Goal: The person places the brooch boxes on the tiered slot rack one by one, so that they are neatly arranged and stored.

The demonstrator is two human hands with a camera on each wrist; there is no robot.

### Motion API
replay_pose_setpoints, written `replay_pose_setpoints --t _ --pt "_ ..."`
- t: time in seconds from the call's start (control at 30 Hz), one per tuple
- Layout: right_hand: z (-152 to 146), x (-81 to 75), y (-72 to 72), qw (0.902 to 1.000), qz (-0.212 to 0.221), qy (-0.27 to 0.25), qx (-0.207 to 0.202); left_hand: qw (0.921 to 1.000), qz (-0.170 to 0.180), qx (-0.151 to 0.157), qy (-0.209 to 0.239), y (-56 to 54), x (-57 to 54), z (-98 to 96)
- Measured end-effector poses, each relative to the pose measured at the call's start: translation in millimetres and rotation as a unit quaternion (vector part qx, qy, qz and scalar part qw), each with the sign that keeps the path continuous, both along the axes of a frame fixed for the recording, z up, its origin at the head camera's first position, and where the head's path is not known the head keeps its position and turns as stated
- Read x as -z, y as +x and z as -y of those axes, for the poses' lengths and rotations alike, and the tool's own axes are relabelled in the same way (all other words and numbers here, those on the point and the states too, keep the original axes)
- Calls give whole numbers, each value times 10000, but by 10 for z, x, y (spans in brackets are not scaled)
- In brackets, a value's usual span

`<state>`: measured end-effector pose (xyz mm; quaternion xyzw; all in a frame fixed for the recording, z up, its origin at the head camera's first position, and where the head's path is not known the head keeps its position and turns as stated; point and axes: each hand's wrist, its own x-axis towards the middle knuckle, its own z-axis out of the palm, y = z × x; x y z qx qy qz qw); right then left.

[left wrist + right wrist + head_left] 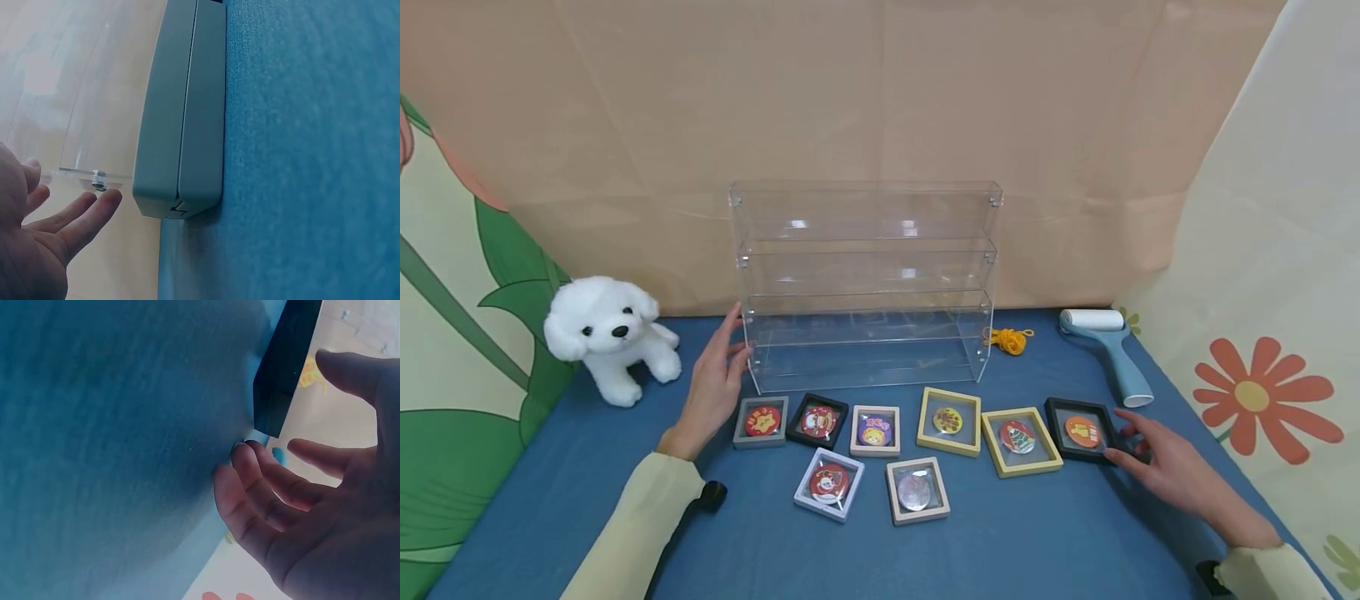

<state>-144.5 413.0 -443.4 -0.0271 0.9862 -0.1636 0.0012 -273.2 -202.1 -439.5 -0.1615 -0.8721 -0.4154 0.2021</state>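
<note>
A clear acrylic display rack (865, 275) with stepped shelves stands at the middle back. My left hand (713, 392) is at its left side, fingers extended with the tips right at the panel. In the left wrist view that hand (56, 231) is beside a rack bolt (99, 180) and the grey-framed badge case (181, 119). On the right, my right hand (1172, 467) reaches to a black-framed case (1067, 452) with an orange badge. Thumb and fingers are spread apart at its right edge. The right wrist view shows the hand (312, 500) loosely bent below the case's dark corner (278, 381).
Several other square badge cases lie in front of the rack, among them a yellow one (949, 450) and a white one (805, 500). A white plush dog (617, 333) sits at left. Yellow cord (1009, 341) and a blue-handled lint roller (1116, 354) lie at right.
</note>
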Motion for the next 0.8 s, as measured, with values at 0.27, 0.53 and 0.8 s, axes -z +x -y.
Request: replay_pose_setpoints --t 0.27,0.53,0.8 --pt "-47 29 -59 9998 77 -107 -150 10000 -1 64 48 -12 19 16" --pt "-126 10 -80 9984 299 -376 -301 10000 6 41 18 -27 24 11" --pt "-202 -34 -135 9956 621 -509 -473 10000 -36 -22 -40 -28 28 16"
